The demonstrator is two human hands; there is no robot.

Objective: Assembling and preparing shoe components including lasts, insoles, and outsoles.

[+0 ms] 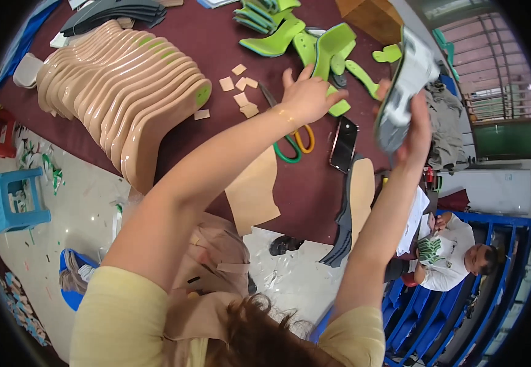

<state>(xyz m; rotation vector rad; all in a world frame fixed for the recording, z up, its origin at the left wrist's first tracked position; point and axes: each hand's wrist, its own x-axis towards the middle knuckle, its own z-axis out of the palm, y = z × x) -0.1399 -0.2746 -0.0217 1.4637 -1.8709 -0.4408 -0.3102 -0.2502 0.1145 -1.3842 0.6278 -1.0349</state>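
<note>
My left hand [308,96] reaches over a heap of bright green insole pieces [332,43], its fingers spread and nothing visibly gripped. Its fingertips are close to an upright green piece; I cannot tell whether they touch. My right hand [417,128] is closed on a grey and white insole [407,82], raised at the right side of the table with its long side upright. Below my left wrist lie scissors [296,147] with green and orange handles. A dark phone [344,144] rests between my two arms.
A long row of glossy beige insoles [118,85] stands at the left of the maroon table [302,202]. Small tan squares [241,98] and a tan sheet [254,189] lie nearer the middle. A blue stool [19,199] is on the floor. Another person [452,260] sits at the right.
</note>
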